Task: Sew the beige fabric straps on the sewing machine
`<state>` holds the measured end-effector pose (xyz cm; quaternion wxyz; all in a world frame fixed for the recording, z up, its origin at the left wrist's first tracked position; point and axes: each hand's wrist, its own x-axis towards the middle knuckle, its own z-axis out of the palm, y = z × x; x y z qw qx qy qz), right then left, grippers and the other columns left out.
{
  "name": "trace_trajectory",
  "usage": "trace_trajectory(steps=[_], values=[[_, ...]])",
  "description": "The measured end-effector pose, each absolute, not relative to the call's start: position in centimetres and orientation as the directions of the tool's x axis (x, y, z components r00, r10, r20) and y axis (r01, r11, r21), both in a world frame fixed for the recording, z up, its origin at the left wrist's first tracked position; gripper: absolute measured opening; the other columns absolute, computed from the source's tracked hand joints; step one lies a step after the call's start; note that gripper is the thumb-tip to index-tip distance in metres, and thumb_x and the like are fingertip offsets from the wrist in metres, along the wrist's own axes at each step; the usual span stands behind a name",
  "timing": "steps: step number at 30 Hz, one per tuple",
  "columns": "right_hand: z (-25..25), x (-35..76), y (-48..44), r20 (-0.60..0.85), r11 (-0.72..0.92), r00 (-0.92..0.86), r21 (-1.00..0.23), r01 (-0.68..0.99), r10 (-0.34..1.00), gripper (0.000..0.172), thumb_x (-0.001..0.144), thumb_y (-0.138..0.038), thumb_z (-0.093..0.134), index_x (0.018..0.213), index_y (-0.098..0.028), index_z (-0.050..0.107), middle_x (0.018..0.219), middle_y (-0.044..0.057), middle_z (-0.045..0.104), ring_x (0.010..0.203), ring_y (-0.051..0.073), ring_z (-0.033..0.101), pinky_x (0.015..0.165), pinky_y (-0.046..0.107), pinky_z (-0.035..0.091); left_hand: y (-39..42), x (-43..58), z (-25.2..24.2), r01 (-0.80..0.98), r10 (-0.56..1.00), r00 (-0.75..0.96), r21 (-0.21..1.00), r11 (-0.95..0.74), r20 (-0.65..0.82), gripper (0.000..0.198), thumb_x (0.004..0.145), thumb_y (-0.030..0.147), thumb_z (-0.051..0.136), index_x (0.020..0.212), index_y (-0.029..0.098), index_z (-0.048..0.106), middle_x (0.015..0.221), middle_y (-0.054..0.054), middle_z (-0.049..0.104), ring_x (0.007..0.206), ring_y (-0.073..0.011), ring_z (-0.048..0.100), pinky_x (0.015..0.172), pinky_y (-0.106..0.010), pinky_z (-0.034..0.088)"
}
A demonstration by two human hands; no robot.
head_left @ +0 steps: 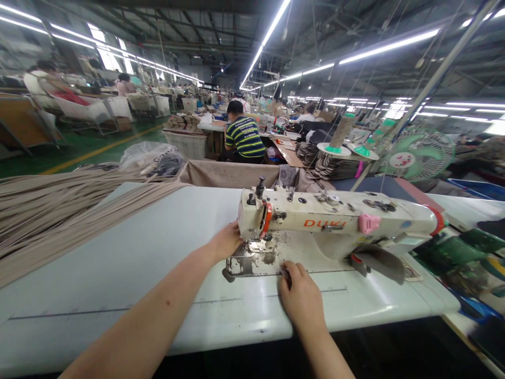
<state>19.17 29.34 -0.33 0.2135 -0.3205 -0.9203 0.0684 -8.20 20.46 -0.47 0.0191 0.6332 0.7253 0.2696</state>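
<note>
A white sewing machine (339, 216) with orange lettering stands on the pale table (165, 252). My left hand (226, 242) reaches to the left side of its head; the fingertips are hidden behind the head, near the presser foot (257, 245). Over the front edge of the worn bed plate (272, 258) lies my right hand (302, 295). Its fingers are curled together, and whatever small thing they hold is too hidden to name. No cloth shows under the needle area.
Long beige fabric strips (98, 210) spread over the table's left side. A fabric-lined bin (232, 172) sits behind it. Thread cones (341, 134) and a green fan (420, 152) stand at the back right. Ahead, a person in a striped shirt (245, 138) bends over another table.
</note>
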Motion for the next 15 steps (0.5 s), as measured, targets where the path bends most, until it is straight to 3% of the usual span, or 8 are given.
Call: trace_trajectory(steps=[9, 12, 15], values=[[-0.5, 19.1, 29.4, 0.376, 0.792, -0.697, -0.261, 0.552, 0.610, 0.025, 0.089, -0.015, 0.054, 0.112, -0.021, 0.062, 0.098, 0.003, 0.066, 0.082, 0.019, 0.062, 0.071, 0.030, 0.041, 20.5, -8.2, 0.0, 0.928, 0.936, -0.085, 0.369, -0.050, 0.341, 0.037, 0.101, 0.031, 0.049, 0.135, 0.026, 0.063, 0.144, -0.004, 0.061, 0.136, -0.0255, 0.051, 0.119, -0.041, 0.040], [-0.3, 19.1, 29.2, 0.360, 0.784, -0.697, -0.270, 0.558, 0.620, 0.024, 0.090, -0.015, 0.053, 0.111, -0.021, 0.063, 0.099, 0.004, 0.066, 0.082, 0.019, 0.062, 0.071, 0.030, 0.041, 20.1, -8.2, 0.0, 0.930, 0.930, -0.131, 0.367, -0.005, 0.344, 0.034, 0.101, 0.030, 0.050, 0.130, 0.025, 0.067, 0.144, -0.005, 0.060, 0.135, -0.0254, 0.052, 0.118, -0.041, 0.042], [-0.1, 19.1, 29.1, 0.352, 0.778, -0.694, -0.279, 0.562, 0.628, 0.024, 0.091, -0.015, 0.052, 0.112, -0.021, 0.063, 0.099, 0.004, 0.066, 0.083, 0.019, 0.062, 0.072, 0.030, 0.041, 19.4, -8.3, -0.1, 0.927, 0.922, -0.203, 0.368, 0.072, 0.331, 0.030, 0.097, 0.029, 0.057, 0.122, 0.022, 0.071, 0.130, -0.010, 0.069, 0.123, -0.0286, 0.060, 0.110, -0.045, 0.048]])
